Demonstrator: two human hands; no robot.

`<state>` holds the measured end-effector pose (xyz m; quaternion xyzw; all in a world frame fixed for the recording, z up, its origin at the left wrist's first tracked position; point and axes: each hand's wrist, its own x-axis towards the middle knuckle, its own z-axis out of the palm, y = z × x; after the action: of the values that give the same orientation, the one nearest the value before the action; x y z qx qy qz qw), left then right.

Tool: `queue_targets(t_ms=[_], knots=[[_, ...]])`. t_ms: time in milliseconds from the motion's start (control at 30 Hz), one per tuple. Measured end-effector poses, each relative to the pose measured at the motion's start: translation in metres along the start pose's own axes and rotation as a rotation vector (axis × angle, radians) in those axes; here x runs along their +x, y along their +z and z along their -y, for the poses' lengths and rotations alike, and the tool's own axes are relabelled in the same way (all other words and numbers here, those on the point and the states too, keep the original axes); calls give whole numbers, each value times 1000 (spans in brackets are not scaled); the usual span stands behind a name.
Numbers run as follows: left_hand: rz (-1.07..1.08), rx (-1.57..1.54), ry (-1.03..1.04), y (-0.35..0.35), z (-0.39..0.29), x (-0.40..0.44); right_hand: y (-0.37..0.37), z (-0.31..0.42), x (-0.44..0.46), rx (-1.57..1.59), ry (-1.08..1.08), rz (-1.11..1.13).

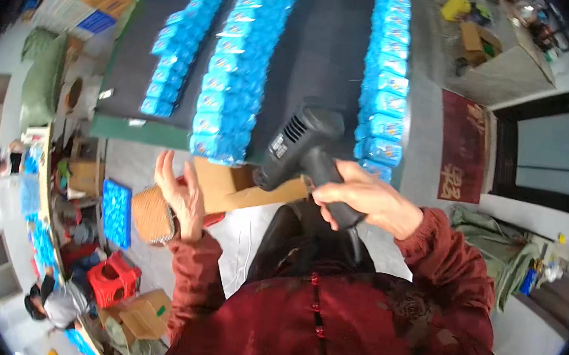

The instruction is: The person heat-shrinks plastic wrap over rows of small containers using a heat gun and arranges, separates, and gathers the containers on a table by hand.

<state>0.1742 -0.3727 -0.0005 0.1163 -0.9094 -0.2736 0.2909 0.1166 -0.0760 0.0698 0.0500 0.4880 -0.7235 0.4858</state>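
Observation:
My right hand [371,199] is wrapped around the handle of a black hair dryer [306,135], a gun-shaped blower with side slots and a cord running down from its grip. It is held over the near edge of the dark table [325,38]. My left hand [183,195] is empty, its fingers stretched apart just short of the table edge. Beyond the hands, small blue packs in shiny clear film stand in long rows: a left row [180,51], a middle row [236,70] and a right row [384,84].
An open cardboard box [222,188] is under the near table edge. To the left are a brown woven seat [153,214], a blue tray [117,213] and a red stool [114,277]. Another person [60,303] sits at a long bench. A red mat [462,147] lies by the right-hand door.

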Motion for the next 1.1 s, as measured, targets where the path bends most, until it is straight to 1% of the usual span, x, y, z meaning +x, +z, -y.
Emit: queue_targets(t_ms=[33, 100, 167, 200, 267, 367, 433, 467, 500, 533, 600, 667, 700, 767, 800, 867, 933, 967, 1000, 1100], knots=[[-14, 27, -5, -2, 5, 1, -1, -4, -3, -2, 5, 30], [-48, -34, 30, -2, 16, 2, 0, -6, -10, -61, 45, -49], [-57, -31, 30, -4, 15, 8, 4, 7, -13, -19, -52, -99], [-60, -25, 27, -2, 18, 10, 2, 9, -7, -20, -50, -93], [-59, -39, 134, 3, 27, 19, 1, 11, 6, 144, -361, -199], [-6, -28, 157, 12, 39, 35, 4, -2, 3, 153, -314, -132], [81, -131, 190, 20, 44, 45, 1, -7, -1, 152, -261, -82], [128, -172, 131, 24, 45, 49, -1, -5, -3, 146, -258, -78], [170, -211, 70, 27, 44, 53, -2, 0, -6, 160, -208, -62], [158, -205, 61, 30, 44, 58, -2, 6, -8, 173, -156, -42], [241, -162, 43, 37, 42, 69, -6, 16, -9, 198, -50, 2], [236, -110, 50, 46, 40, 75, -25, 39, 15, 190, -239, 5], [244, -67, 67, 52, 38, 77, -35, 52, 28, 187, -229, 19], [261, 19, 96, 62, 34, 80, -53, 75, 49, 367, -373, -105], [258, 32, 86, 66, 34, 80, -55, 79, 51, 344, -362, -123], [306, 168, 145, 76, 33, 81, -59, 82, 45, 326, -347, -130], [360, 303, 208, 81, 35, 83, -59, 76, 24, 192, -156, 88], [362, 315, 205, 82, 36, 85, -62, 71, 22, 214, -18, 104], [377, 267, 213, 82, 38, 84, -64, 68, 23, 237, 125, 117], [426, 107, 245, 82, 40, 85, -62, 71, 26, 306, 182, 106]])
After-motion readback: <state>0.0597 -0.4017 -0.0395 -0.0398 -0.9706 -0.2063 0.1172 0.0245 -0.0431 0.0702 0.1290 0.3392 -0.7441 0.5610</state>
